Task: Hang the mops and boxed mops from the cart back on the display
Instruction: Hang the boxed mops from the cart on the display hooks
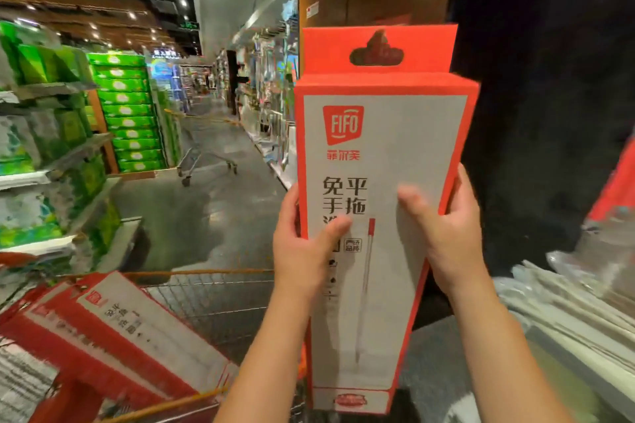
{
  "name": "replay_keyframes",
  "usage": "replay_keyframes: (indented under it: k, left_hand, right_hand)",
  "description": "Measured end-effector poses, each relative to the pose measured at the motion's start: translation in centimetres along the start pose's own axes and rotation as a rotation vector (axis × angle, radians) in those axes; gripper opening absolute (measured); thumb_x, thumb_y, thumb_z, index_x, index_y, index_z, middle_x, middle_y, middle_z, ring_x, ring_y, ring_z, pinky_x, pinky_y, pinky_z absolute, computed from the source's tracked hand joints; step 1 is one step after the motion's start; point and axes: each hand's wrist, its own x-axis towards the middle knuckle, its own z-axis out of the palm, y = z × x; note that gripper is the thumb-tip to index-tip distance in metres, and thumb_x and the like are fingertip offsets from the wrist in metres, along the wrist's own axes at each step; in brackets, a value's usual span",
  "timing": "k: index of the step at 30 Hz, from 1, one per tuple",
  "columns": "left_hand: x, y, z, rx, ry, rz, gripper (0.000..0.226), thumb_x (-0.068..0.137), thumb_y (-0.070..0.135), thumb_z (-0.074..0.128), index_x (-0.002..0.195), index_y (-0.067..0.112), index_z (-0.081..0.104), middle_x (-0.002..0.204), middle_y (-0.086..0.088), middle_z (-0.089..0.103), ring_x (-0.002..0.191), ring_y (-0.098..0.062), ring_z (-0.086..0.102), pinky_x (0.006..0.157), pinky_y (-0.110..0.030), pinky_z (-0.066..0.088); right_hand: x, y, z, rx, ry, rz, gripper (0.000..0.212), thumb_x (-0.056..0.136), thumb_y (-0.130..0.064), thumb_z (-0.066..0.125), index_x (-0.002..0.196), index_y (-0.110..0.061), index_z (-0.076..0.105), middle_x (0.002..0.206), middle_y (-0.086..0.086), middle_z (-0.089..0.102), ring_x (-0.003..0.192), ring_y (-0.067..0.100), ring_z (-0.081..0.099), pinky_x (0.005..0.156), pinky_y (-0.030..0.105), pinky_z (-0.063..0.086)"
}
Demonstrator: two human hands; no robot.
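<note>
Both hands are clamped on one tall boxed mop (381, 134): left hand (302, 251) on its left edge, right hand (443, 233) on its right edge, thumbs across the front. It's upright over the wire cart's (213, 299) right side. More flat red-and-white cardboard boxes (113, 330) lean at the cart's left edge. Green packs (127, 113) are stacked on the left, and a second trolley (206, 151) sits down the glossy grey aisle floor (192, 216).

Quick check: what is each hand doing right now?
Left hand: grips the left edge of the upright boxed mop, thumb across its front.
Right hand: grips the same box's right edge.
</note>
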Motion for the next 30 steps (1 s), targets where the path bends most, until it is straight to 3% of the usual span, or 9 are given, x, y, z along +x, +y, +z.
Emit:
replay_keyframes:
  k: [5,10,14,20,22,25,30]
  left_hand:
    - [-5.1,0.0,7.4,-0.055,-0.109,-0.012,0.091,0.055,0.038,0.078,0.135,0.008,0.048,0.119,-0.004,0.068,0.108,-0.017,0.066,0.086,-0.030,0.055]
    - [-11.5,0.9,14.5,-0.136,-0.210,-0.023,0.089,0.056,0.039,0.077,0.134,0.009,0.048,0.112,0.003,0.070,0.104,-0.010,0.067,0.077,-0.019,0.054]
    - [-16.5,1.6,19.9,-0.183,-0.306,-0.087,0.086,0.056,0.043,0.077,0.132,0.014,0.051,0.112,0.005,0.071,0.103,-0.011,0.067,0.082,-0.028,0.057]
    - [-22.8,3.0,27.7,-0.277,-0.557,-0.159,0.065,0.072,0.034,0.078,0.130,0.022,0.051,0.106,0.015,0.071,0.100,-0.003,0.067,0.070,-0.013,0.053]
    - [-24.3,3.0,29.8,-0.309,-0.642,-0.178,0.063,0.074,0.031,0.073,0.131,0.022,0.051,0.110,0.011,0.070,0.103,-0.006,0.067,0.072,-0.016,0.054]
    - [-25.7,2.1,32.5,-0.353,-0.744,-0.179,0.065,0.074,0.036,0.074,0.132,0.019,0.050,0.115,0.007,0.069,0.107,-0.011,0.066,0.081,-0.023,0.055]
    - [-28.8,0.9,39.0,-0.456,-0.844,-0.215,0.066,0.068,0.044,0.064,0.125,0.012,0.053,0.107,0.008,0.072,0.103,-0.011,0.067,0.082,-0.021,0.052]
  right_hand:
    - [-3.9,-0.7,-9.0,-0.052,0.104,0.085,0.069,0.053,-0.051,0.074,0.115,-0.033,0.050,0.098,-0.029,0.069,0.094,-0.005,0.065,0.071,0.011,0.051]
    - [-7.8,-3.8,-17.8,-0.107,0.196,0.094,0.085,0.049,-0.054,0.073,0.124,-0.020,0.053,0.102,-0.015,0.070,0.095,0.000,0.066,0.074,0.012,0.050]
    - [-11.5,-7.1,-23.8,-0.130,0.305,0.038,0.052,0.060,-0.032,0.084,0.104,-0.026,0.057,0.090,-0.025,0.071,0.086,-0.006,0.067,0.069,0.008,0.049]
    - [-15.5,-12.0,-32.0,-0.200,0.480,-0.055,0.059,0.063,-0.041,0.076,0.117,-0.022,0.058,0.108,-0.011,0.072,0.102,0.007,0.067,0.079,0.018,0.052]
    - [-16.6,-13.3,-34.2,-0.234,0.536,-0.074,0.068,0.060,-0.048,0.081,0.118,-0.021,0.059,0.110,-0.007,0.071,0.103,0.010,0.067,0.078,0.019,0.053]
    - [-17.7,-14.7,-36.8,-0.291,0.615,-0.099,0.071,0.061,-0.041,0.077,0.124,-0.014,0.057,0.111,-0.005,0.071,0.102,0.008,0.067,0.077,0.017,0.052]
    - [-19.1,-16.3,-41.6,-0.452,0.739,-0.148,0.081,0.064,-0.042,0.076,0.133,-0.008,0.052,0.124,0.004,0.065,0.114,0.016,0.062,0.090,0.024,0.051]
